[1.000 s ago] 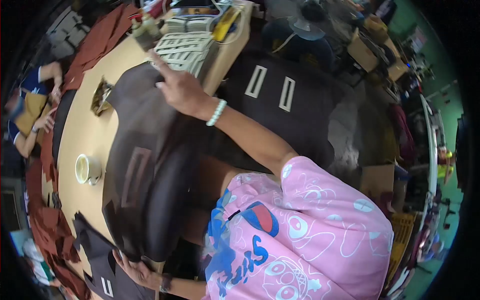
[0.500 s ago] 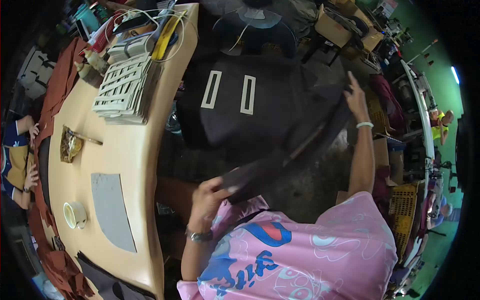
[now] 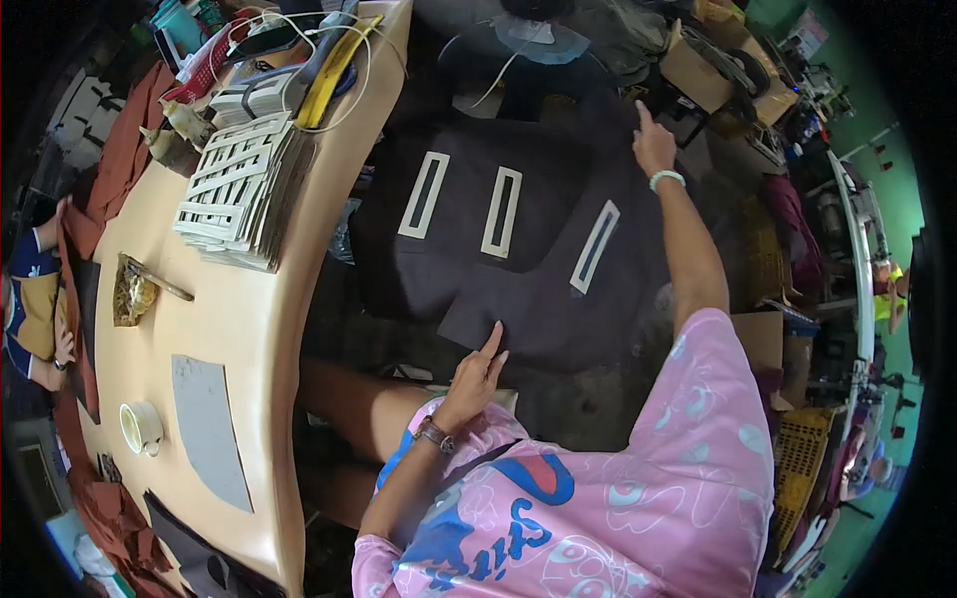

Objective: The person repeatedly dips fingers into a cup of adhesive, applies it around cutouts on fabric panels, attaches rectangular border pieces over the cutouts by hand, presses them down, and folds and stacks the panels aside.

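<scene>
Dark fabric pieces (image 3: 469,284) lie spread out in front of me, layered one over another. Three pale rectangular frames with slots rest on them: a left frame (image 3: 415,219), a middle frame (image 3: 490,239) and a slanted right frame (image 3: 605,224). At the near edge of the cloth my left hand (image 3: 477,384) has its index finger stretched onto the fabric, thumb apart. My right hand (image 3: 654,148) reaches to the far right edge of the cloth with its index finger extended. Neither hand grips anything visible.
A pale table (image 3: 269,339) runs along my left. On it are a stack of slotted cards (image 3: 234,194), a grey curved piece (image 3: 209,424), a mug (image 3: 142,429) and a glue-stained tray with a brush (image 3: 133,289). Another person's hand (image 3: 65,344) works across the table.
The dark piece I held up between both hands now lies flat, showing a third pale frame. My left hand has moved right and let go; my right hand has moved left and farther away.
</scene>
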Motion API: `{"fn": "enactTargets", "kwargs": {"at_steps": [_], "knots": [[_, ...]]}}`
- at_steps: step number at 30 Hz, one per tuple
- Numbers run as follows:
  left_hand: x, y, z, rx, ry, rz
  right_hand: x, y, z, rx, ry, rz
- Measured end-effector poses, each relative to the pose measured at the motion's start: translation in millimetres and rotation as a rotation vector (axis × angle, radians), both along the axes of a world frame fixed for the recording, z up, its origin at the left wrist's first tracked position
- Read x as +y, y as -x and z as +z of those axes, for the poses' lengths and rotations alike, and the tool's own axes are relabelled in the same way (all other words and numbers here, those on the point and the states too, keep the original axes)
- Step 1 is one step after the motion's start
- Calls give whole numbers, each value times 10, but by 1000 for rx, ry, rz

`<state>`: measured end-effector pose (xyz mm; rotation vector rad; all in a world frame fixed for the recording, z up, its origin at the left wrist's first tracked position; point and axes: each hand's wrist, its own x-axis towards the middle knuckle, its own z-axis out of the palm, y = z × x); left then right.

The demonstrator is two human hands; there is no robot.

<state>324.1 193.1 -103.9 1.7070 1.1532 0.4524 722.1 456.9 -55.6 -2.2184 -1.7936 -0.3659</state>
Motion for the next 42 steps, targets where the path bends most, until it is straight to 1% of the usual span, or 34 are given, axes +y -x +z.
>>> {"fn": "enactTargets", "kwargs": {"at_steps": [2,5,6,8,9,12,15,18,20,21,24,26,27,28,30,32,34,37,39,40,42], "knots": [[-30,13,-163,117,-66,-37,174,215,-238,-53,-31,6],[-114,-54,-219,231,-16,-118,417,427,-532,-35,-36,51],[-122,-59,-227,226,-17,-135,490,480,-597,-2,-2,59],[-135,-70,-231,215,-17,-170,594,604,-692,-14,-22,91],[-139,-68,-278,195,-68,-149,645,652,-723,-5,8,99],[-112,-74,-311,182,-99,-107,743,797,-741,4,73,112],[-67,-71,-296,198,-60,-100,854,873,-852,-24,105,91],[-34,-77,-262,197,59,-68,836,940,-929,-44,155,48],[-6,-46,-224,283,174,-31,751,1013,-950,-50,142,8],[-2,-17,-211,326,231,-12,729,1033,-948,-8,135,-10],[-100,127,-396,393,102,18,636,1056,-930,117,87,-40],[-78,240,-295,360,60,9,547,1122,-908,208,19,-10],[-67,308,-213,349,40,17,478,1181,-886,241,-14,44],[-43,376,-46,318,88,23,384,1290,-825,260,-34,91],[-25,553,291,254,188,62,213,1580,-746,278,-167,251],[-154,775,388,118,96,159,36,1977,-553,339,-250,424],[-279,1010,680,24,18,238,-217,2532,-271,367,-337,594],[-583,1340,928,-218,77,462,-596,3430,147,418,-436,851],[-814,1578,1038,-433,82,611,-923,4075,347,527,-469,1022],[-940,1687,1105,-468,56,685,-1102,4380,419,577,-481,1118],[-1215,1889,1286,-538,-2,844,-1491,4924,536,665,-413,1311]]}}
